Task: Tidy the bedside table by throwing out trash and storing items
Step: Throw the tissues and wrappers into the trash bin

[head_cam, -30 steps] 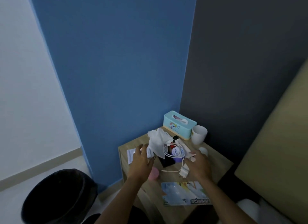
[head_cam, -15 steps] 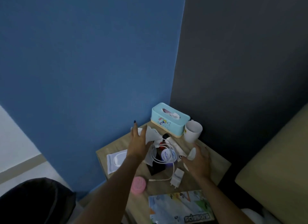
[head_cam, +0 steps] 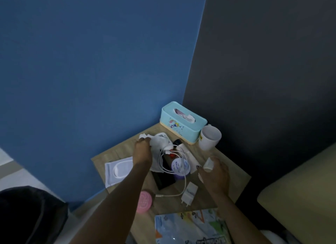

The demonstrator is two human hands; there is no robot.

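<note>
The wooden bedside table (head_cam: pixel 229 173) is cluttered. My left hand (head_cam: pixel 142 153) pinches a crumpled white tissue (head_cam: pixel 160 141) at the table's back left. My right hand (head_cam: pixel 215 173) holds a small white scrap of paper (head_cam: pixel 209 164) near the right edge. Between my hands lie a coiled white cable (head_cam: pixel 164 163) with its charger plug (head_cam: pixel 190 193), a purple-lidded jar (head_cam: pixel 179 166) and a black phone (head_cam: pixel 163 178). A black trash bin (head_cam: pixel 31 214) stands on the floor at the lower left.
A teal tissue box (head_cam: pixel 182 122) and a white mug (head_cam: pixel 209 137) stand in the back corner. A white packet (head_cam: pixel 118 170) lies at the table's left, a pink round lid (head_cam: pixel 144 201) near the front, a printed booklet (head_cam: pixel 190 227) at the front edge. A bed (head_cam: pixel 300 189) lies to the right.
The view swung right and closer. My left hand reached back and closed on the crumpled tissue. My right hand stayed near the right side holding the white scrap.
</note>
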